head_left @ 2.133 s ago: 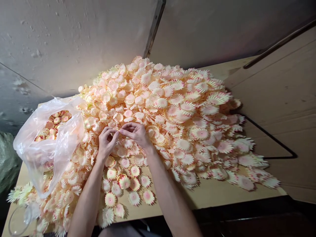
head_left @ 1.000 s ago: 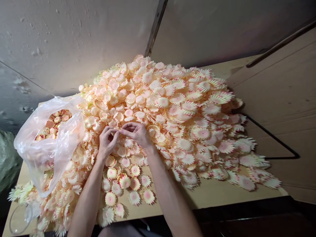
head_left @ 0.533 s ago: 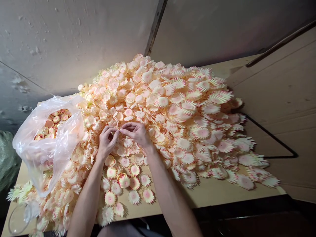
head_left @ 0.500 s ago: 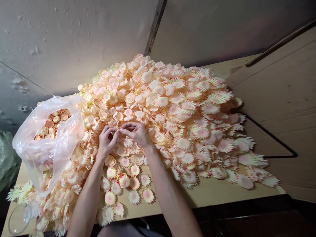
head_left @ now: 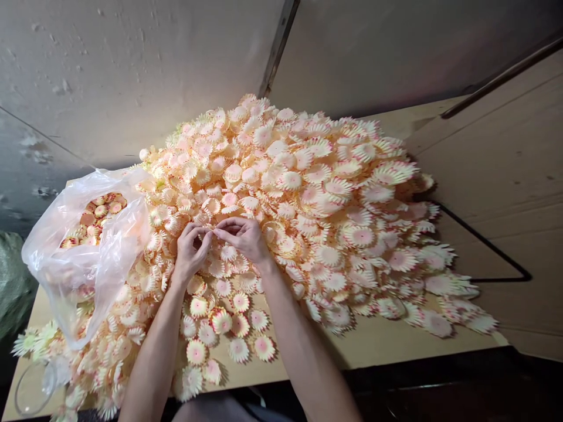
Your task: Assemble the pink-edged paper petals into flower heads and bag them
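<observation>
A large heap of cream artificial flower pieces [head_left: 325, 202] with pink centres and fringed, pink-flecked edges spreads over the table. My left hand [head_left: 192, 249] and my right hand [head_left: 243, 239] meet fingertip to fingertip at the heap's near side. Both are closed in a pinch, thumb against fingers. Whatever lies between the fingertips is too small and too covered to make out. Loose flower pieces [head_left: 196, 352] lie flat on the table between my forearms.
A translucent plastic bag [head_left: 53, 252] at the left holds smaller, darker red-edged pieces [head_left: 101, 211]. A clear round container [head_left: 35, 387] stands at the near left corner. The wooden table [head_left: 382, 343] meets a wall behind. Cardboard [head_left: 497, 176] and a bent black rod [head_left: 492, 249] are at the right.
My hands keep almost the same pinched pose at the same spot. The view has shifted very slightly; nothing else has visibly moved.
</observation>
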### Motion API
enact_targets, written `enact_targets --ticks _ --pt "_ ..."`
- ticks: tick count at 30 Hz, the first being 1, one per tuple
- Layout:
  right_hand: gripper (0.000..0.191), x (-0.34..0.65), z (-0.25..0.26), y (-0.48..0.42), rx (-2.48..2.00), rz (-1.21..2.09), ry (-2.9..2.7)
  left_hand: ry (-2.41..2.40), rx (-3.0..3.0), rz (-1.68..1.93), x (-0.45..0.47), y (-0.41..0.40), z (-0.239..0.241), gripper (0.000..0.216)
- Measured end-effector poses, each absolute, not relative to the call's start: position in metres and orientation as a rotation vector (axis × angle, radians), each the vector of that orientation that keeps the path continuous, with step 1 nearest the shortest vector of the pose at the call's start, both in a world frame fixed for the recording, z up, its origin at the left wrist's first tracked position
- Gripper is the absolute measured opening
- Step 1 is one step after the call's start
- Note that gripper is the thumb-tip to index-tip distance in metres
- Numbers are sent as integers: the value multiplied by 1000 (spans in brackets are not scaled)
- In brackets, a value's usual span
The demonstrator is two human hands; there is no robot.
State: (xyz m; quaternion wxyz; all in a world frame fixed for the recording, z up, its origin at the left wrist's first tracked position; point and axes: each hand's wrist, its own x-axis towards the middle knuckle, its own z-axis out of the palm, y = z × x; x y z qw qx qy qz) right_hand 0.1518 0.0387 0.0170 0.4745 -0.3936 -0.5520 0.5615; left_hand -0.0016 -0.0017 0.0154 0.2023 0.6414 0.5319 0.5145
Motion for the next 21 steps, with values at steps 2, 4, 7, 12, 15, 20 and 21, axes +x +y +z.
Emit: enact_targets --ticks 2,4,7,12,15,20,21 --pt "25 151 15 39 -975 1319 -1362 1483 1792 1431 -1 -1 14 17" --pt "25 150 13 39 -979 1284 -1367 1478 1800 1430 -1 -1 12 17" --pt "24 149 11 40 -981 1269 -1362 1482 1794 1429 -2 -1 11 17" --pt "23 149 14 40 -1006 1266 -1333 1500 1737 1433 -1 -2 13 18" --pt "21 150 17 39 -987 1284 -1326 1501 1726 1436 0 -2 15 18" --pt "22 150 16 42 -1013 1263 -1239 1582 1654 1555 -2 -2 15 16" --pt "23 151 15 43 -1021 1253 -1210 1593 1626 1593 -3 -2 15 16"
